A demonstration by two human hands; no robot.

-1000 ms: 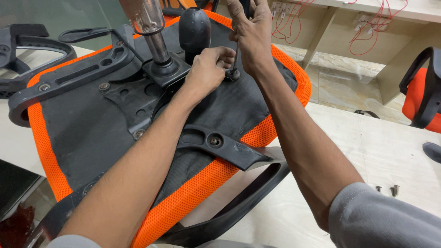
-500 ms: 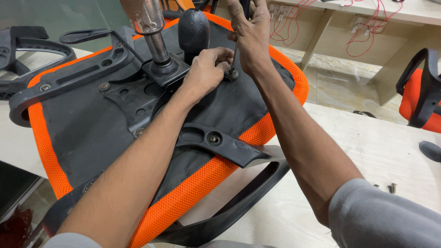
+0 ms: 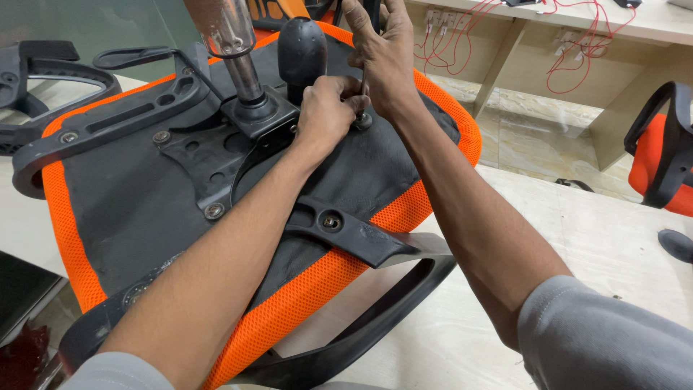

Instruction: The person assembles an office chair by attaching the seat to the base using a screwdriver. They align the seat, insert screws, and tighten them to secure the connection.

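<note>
Both hands stay where they were, on the upside-down orange chair seat (image 3: 108, 217). The left hand (image 3: 328, 112) pinches a bolt (image 3: 363, 120) near the seat's far edge. The right hand (image 3: 382, 58) wraps its fingers tight around a thin black tool (image 3: 362, 79) standing on that bolt.

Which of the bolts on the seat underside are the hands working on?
The bolt at the seat's far edge, under the left hand and right hand; the other bolts sit untouched.

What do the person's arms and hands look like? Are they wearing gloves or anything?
No gloves. Both the left hand and the right hand are bare, with no rings, watch or bands showing. The forearms are bare too. Grey sleeves cover the upper arms, pushed up to about the elbows. The cloth looks soft and plain, with no pattern or markings.
</note>
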